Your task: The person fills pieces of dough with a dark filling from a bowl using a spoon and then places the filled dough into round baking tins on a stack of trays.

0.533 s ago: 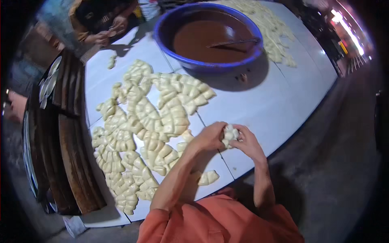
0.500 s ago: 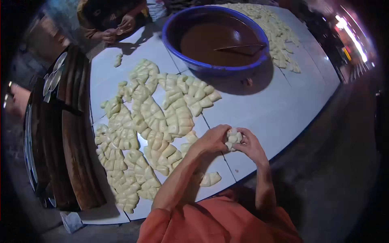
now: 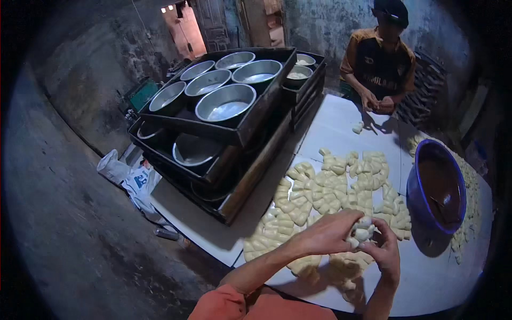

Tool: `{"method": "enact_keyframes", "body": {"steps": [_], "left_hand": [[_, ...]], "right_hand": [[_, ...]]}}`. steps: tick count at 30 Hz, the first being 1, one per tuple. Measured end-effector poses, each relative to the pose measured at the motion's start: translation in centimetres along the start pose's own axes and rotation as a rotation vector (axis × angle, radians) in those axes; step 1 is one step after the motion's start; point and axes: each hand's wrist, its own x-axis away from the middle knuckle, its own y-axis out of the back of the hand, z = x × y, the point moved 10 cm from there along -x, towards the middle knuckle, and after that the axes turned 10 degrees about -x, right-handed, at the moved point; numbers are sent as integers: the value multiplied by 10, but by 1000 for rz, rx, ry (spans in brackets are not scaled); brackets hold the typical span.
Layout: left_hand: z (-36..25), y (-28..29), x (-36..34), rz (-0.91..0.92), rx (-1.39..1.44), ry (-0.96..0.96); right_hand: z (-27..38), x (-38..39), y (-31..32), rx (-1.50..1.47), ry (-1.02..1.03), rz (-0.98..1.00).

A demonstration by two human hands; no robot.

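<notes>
Your left hand (image 3: 332, 233) and right hand (image 3: 387, 253) meet over the near edge's side of the table (image 3: 421, 290), fingers curled around a cluster of white dough lumps (image 3: 364, 232); both grips close on it, one from each side, and the lumps show between your fingers. Beneath and beyond your hands, a broad patch of dough pieces (image 3: 333, 189) spreads from near the table's near edge toward its middle. Toward the table's left end stands a stack of dark trays (image 3: 258, 125), the top one tilted and carrying round metal tins (image 3: 226, 104). Toward the right end sits a blue basin (image 3: 418, 200) of brown liquid (image 3: 438, 178), a dark stick (image 3: 441, 209) in it, with more dough strips (image 3: 467, 186) beyond. At the far edge, a co-worker's hands (image 3: 377, 102) come together around something too small to tell, near a small dough piece (image 3: 357, 128) lying on the table.
</notes>
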Motion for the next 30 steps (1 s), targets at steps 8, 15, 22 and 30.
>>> {"method": "enact_keyframes", "body": {"steps": [8,15,22,30], "left_hand": [[-7,292,71,-343,-342,66],[134,387,54,-106,-168,281],[191,364,51,264,-254,588],[192,391,53,134,-312,413]], "right_hand": [[152,-131,-234,147,425,469],[141,-254,-333,609,239,576],[115,-280,-377,1621,326,469],[122,-286,-365,1321,522,495]]}}
